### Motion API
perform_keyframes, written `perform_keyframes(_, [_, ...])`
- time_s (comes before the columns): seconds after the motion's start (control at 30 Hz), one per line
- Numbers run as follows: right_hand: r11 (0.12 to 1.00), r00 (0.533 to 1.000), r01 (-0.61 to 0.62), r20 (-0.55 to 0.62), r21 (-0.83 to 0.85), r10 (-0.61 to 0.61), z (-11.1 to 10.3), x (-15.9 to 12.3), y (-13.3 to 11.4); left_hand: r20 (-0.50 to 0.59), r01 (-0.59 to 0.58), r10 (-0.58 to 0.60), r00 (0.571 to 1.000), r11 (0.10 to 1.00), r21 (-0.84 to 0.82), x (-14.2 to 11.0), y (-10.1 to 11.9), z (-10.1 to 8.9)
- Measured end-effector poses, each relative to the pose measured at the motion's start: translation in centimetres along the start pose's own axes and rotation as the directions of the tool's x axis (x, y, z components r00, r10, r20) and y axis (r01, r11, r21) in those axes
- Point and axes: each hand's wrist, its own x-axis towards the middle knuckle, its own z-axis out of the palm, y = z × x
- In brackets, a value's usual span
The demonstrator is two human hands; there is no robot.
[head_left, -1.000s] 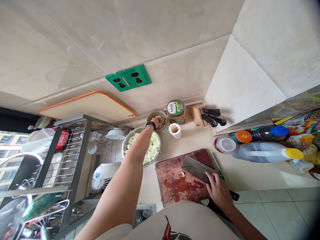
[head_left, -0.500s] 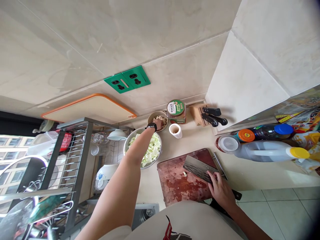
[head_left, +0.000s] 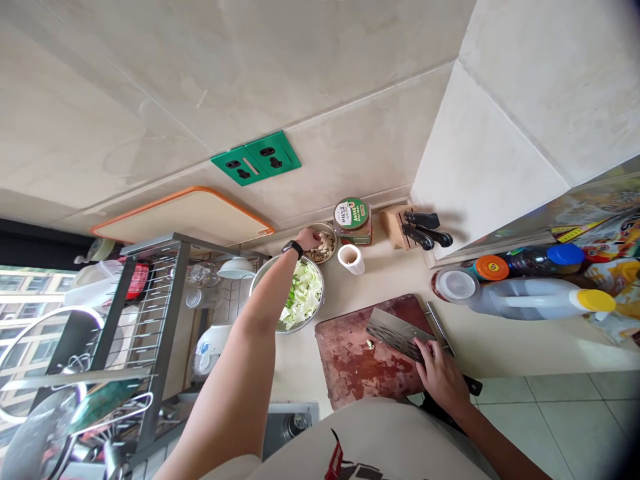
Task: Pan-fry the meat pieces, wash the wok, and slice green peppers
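Note:
My left hand (head_left: 307,239), a dark watch on its wrist, is at the small round basket (head_left: 335,241) by the wall. Its fingers are bunched over what look like garlic cloves (head_left: 326,249); whatever is between the fingertips is too small to make out. The left forearm crosses a large bowl (head_left: 323,301) of cut cabbage (head_left: 304,297). My right hand (head_left: 443,377) holds a cleaver (head_left: 395,331) near its heel, fingers on the blade. The blade lies across a reddish-brown cutting board (head_left: 345,383), beside a small pile of minced bits (head_left: 370,345).
A white cup (head_left: 351,261), a green-lidded tub (head_left: 353,215) and a knife block (head_left: 393,228) stand along the back. Bottles, including a yellow-capped jug (head_left: 530,299), are at right. A dish rack (head_left: 165,320) stands left, with a sink (head_left: 280,427) below it.
My left hand has shifted slightly left and up within the basket, uncovering more of the cloves. The right hand and cleaver have stayed in place.

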Motion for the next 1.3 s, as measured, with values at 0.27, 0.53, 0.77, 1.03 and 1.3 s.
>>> perform_keyframes(0.27, [0.999, 0.994, 0.044, 0.098, 0.031, -0.047, -1.4, 1.0, 0.4, -0.040, -0.191, 0.191, 0.981, 0.982, 0.003, -12.5, -2.0, 0.4])
perform_keyframes(0.53, [0.955, 0.972, 0.116, 0.166, 0.273, -0.166, -6.6, 1.8, -0.6, 0.084, -0.170, 0.152, 0.985, 0.942, 0.290, -34.4, -9.2, 17.4])
perform_keyframes(0.77, [0.894, 0.857, 0.230, 0.355, 0.384, -0.373, -6.2, 1.5, -5.1, -0.214, -0.045, 0.073, 0.974, 0.990, 0.135, -37.4, -11.3, 23.3])
perform_keyframes(1.03, [0.945, 0.762, 0.281, 0.559, 0.168, -0.326, -4.6, 1.0, -8.1, -0.409, 0.190, -0.154, 0.899, 0.981, 0.048, -38.2, -10.5, 24.4])
perform_keyframes(1.3, [0.931, 0.748, 0.298, 0.554, 0.213, -0.366, -4.9, 0.4, -7.2, -0.419, 0.207, -0.201, 0.885, 0.978, -0.033, -38.0, -10.3, 25.0])
